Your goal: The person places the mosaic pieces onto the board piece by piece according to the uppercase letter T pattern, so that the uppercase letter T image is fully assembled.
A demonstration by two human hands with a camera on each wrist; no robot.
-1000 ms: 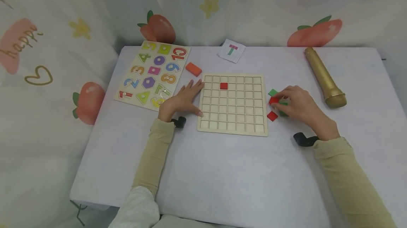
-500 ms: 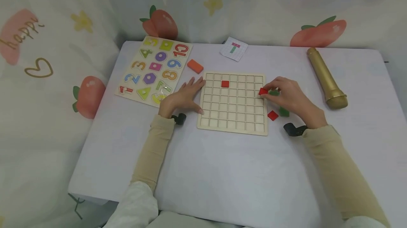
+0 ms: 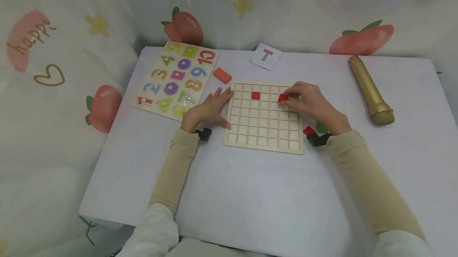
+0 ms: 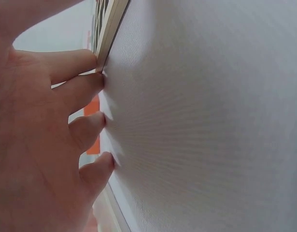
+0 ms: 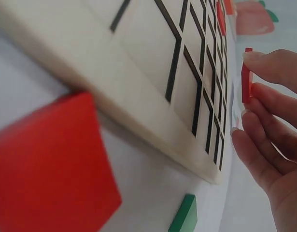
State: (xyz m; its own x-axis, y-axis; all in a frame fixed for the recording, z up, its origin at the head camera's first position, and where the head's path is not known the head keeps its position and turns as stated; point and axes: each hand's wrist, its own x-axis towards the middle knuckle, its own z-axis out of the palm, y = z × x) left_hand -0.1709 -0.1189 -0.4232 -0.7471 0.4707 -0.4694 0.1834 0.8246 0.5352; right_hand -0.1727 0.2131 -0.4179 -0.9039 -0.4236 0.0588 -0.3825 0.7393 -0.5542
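A pale wooden grid board (image 3: pixel 262 148) lies on the white table. One red square tile (image 3: pixel 255 95) sits in a cell near its upper left. My right hand (image 3: pixel 313 104) pinches a second red square tile (image 5: pixel 246 77) between thumb and fingers, over the board's upper right part. Spread along the board's left edge, my left hand (image 3: pixel 209 111) touches it with thumb and fingertips; the left wrist view shows its fingers (image 4: pixel 76 92) resting on the tabletop by the edge. Another red tile (image 5: pixel 56 169) and a green tile (image 5: pixel 185 212) lie just right of the board, partly behind the right wrist.
A number puzzle board (image 3: pixel 171 82) lies at the left, with an orange block (image 3: pixel 222 75) beside it. At the back edge is a paper card (image 3: pixel 266 56) printed with a pink and green T shape. A gold cylindrical object (image 3: pixel 372 90) lies at the right.
My right hand has picked up the red tile from beside the board and carried it left, over the board. The left hand has stayed at the board's left edge.
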